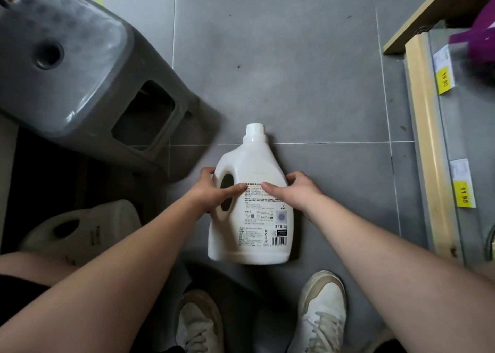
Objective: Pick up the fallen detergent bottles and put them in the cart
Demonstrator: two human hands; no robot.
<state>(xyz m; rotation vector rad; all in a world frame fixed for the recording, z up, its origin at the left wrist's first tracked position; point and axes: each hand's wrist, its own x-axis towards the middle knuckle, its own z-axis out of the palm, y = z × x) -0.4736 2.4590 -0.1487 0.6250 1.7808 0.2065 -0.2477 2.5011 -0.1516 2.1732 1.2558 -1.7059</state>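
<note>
A white detergent bottle (257, 165) lies flat on the grey tile floor, its cap pointing away from me and its printed label facing up. My left hand (211, 189) grips its handle side, fingers curled over the left edge and thumb across the label. My right hand (294, 189) grips the right edge, thumb also on the label. A second white detergent bottle (88, 229) lies on its side at the lower left in a dark shaded spot, partly hidden by my left arm and knee. I cannot tell whether that spot is the cart.
A grey plastic stool (67, 66) stands at the upper left, close to the bottle. A shelf (428, 138) with yellow price tags runs along the right, holding a purple bottle (479, 42). My white shoes (321, 312) stand just below the bottle. Open floor lies beyond the cap.
</note>
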